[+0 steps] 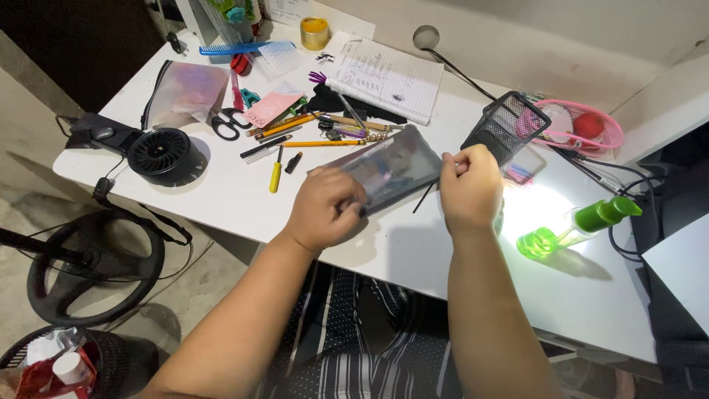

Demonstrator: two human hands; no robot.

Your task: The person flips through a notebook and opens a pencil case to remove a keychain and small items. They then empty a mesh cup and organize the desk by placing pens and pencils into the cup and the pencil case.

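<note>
My left hand (326, 208) grips the near end of a translucent zip pouch (391, 166) that lies flat on the white table (221, 185). My right hand (470, 185) pinches the pouch's right end, fingers closed near its zipper edge. Coloured items show faintly through the pouch's plastic. Just beyond the pouch lie several pens and pencils (295, 133), a yellow-handled tool (275, 177) and black scissors (227, 123). A black mesh holder (507, 124) lies tipped over right behind my right hand.
A green pump bottle (576, 225) lies on its side at the right. A lined notebook (385, 77), tape roll (314, 32), blue comb (233, 49), second clear pouch (188, 92), small black fan (161, 154) and pink basket (587, 125) crowd the far table. Cables run right.
</note>
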